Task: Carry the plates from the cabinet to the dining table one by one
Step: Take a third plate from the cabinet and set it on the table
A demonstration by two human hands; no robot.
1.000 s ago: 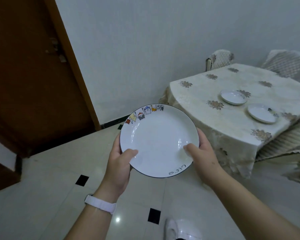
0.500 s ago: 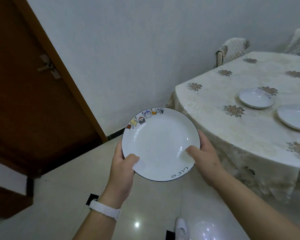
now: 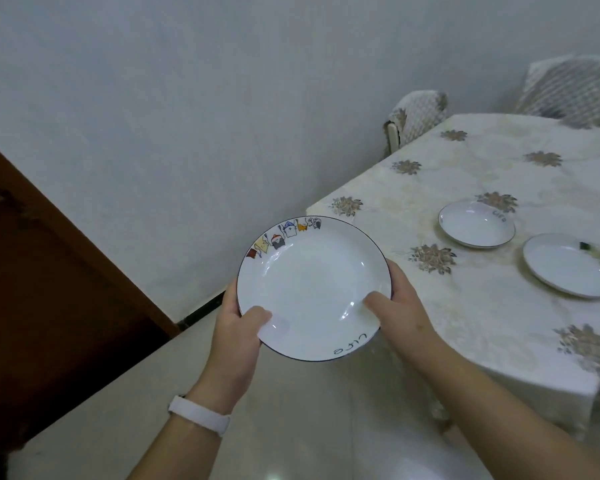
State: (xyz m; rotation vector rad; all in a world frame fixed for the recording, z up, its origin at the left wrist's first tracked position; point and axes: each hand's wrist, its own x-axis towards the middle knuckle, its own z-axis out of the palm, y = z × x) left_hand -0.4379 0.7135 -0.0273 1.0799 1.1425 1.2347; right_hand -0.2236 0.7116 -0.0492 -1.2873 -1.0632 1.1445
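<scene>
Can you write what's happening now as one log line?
step: carrying | held: white cartoon-rimmed plate | left hand, right hand gripping | cream-clothed dining table: two white plates

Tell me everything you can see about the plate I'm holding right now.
The held plate is round, white and glossy, ceramic by its look, with a thin dark rim, a row of small cartoon figures along its far-left edge and handwritten lettering near its lower right. It is empty, tilted slightly toward the camera, above the floor just short of the table. The left hand and right hand grip opposite edges, thumbs on top.

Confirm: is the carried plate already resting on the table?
No, the plate is held in the air by the left hand and right hand, short of the table.
</scene>
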